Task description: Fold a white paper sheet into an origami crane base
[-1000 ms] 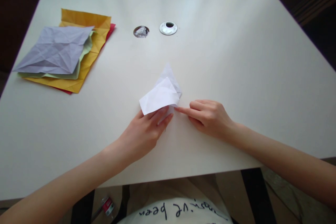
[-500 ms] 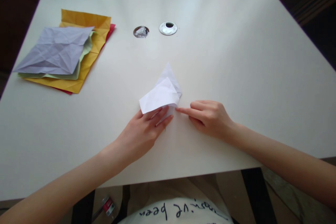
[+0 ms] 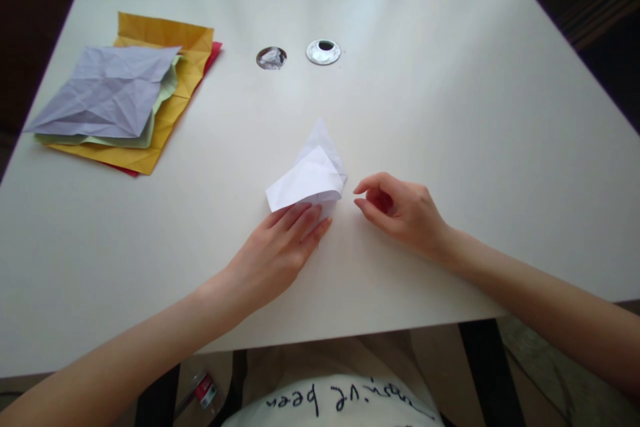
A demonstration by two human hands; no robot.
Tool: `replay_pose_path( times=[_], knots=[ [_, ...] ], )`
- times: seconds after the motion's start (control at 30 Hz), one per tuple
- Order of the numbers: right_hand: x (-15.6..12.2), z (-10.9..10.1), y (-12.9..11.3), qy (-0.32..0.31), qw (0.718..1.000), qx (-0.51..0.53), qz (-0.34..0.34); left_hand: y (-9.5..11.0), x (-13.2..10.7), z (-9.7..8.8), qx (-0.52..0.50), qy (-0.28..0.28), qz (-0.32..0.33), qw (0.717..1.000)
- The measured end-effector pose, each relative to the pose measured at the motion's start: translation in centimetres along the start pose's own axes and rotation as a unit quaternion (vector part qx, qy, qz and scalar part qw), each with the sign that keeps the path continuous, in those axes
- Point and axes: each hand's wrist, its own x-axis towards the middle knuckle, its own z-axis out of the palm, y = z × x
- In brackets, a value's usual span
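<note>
A folded sheet of white paper (image 3: 311,177) lies mid-table, with a point at its far end and a raised flap curving toward me. My left hand (image 3: 283,240) holds this paper down on the table; its fingertips reach under the flap and the thumb lies along the near right part. Just right of the paper is my right hand (image 3: 403,213), holding nothing. Its thumb and index finger are curved with a small gap between the tips, and the other fingers are curled. The paper's lower layers are partly hidden by the flap and my left fingers.
Creased sheets are stacked at the far left: a pale lilac sheet (image 3: 107,93) on top, then a light green sheet (image 3: 167,87), a yellow sheet (image 3: 193,43) and a red sheet (image 3: 213,60). Two round table fittings (image 3: 323,52) sit beyond the paper. A bottle (image 3: 205,390) is below the table edge.
My right hand has drawn back from the paper's right edge. Its extended index finger has bent, and the thumb now shows apart from it. My left hand stays on the paper.
</note>
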Motion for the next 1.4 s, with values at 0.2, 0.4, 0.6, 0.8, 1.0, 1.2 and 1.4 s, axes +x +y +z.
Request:
replay_pose_path(
  times=[0.2,0.4,0.6,0.8,1.0,1.2,1.4],
  knots=[
    [2.0,1.1,-0.9,-0.055,0.995,-0.033,0.077,0.0,-0.1,0.2,0.014,0.017,0.011,1.0],
    [3.1,1.5,-1.4,-0.077,0.986,-0.083,0.12,0.0,-0.1,0.2,0.016,0.036,0.01,0.999],
    [2.9,1.8,-1.1,-0.065,0.989,-0.061,0.12,-0.1,0.0,0.3,0.002,0.038,0.006,0.999],
    [2.8,2.1,-0.3,0.024,0.999,-0.046,-0.016,0.0,0.1,0.2,-0.009,0.036,-0.007,0.999],
    [3.0,2.0,0.2,-0.039,0.997,-0.011,-0.068,0.1,0.1,0.1,-0.007,0.033,-0.003,0.999],
    [3.2,2.0,0.6,-0.041,0.998,0.01,-0.035,0.1,0.0,0.1,-0.007,0.018,-0.007,1.0],
    [4.1,1.3,0.9,-0.102,0.99,0.009,-0.098,0.1,0.1,0.1,-0.01,0.033,-0.008,0.999]
  ],
)
